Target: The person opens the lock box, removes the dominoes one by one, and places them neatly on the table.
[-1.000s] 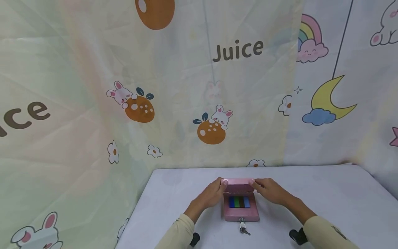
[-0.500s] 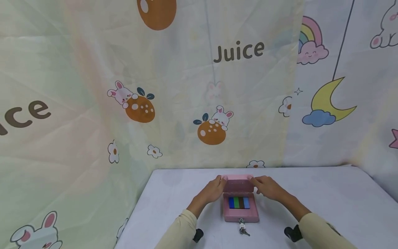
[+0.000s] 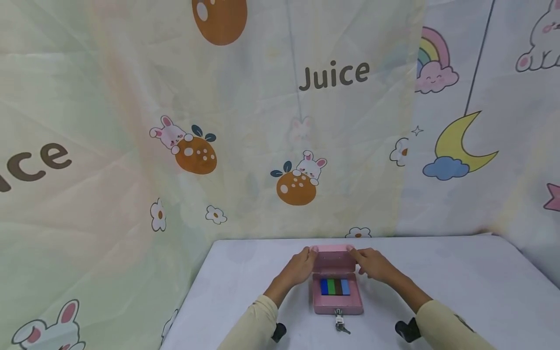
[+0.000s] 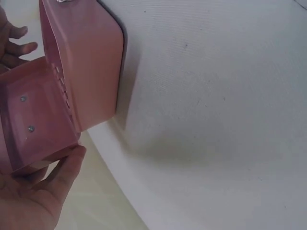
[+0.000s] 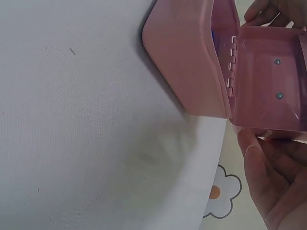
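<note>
A pink metal box (image 3: 338, 305) with a hinged lid (image 3: 334, 263) stands on the white table, its lid raised at the back. My left hand (image 3: 299, 268) grips the lid's left side and my right hand (image 3: 376, 265) its right side, thumbs toward the inner face. In the left wrist view, the left fingers (image 4: 64, 179) lie along the lid's edge, below two screw heads. The right wrist view has the right hand (image 5: 280, 184) at the lid's opposite edge. Blue, green, brown and light blue pieces (image 3: 335, 287) lie side by side inside. A small lock with keys (image 3: 340, 322) hangs at the front.
The white table (image 3: 253, 257) reaches back to a printed fabric wall (image 3: 245, 194) with rabbits and fruit. Another cloth (image 3: 463, 204) borders it on the right. Black wrist devices (image 3: 408, 330) show beneath the beige sleeves (image 3: 251, 324).
The lid has swung further up and back, showing more of its inner face. Both hands have moved slightly with it, keeping hold of its sides. The box stays in place.
</note>
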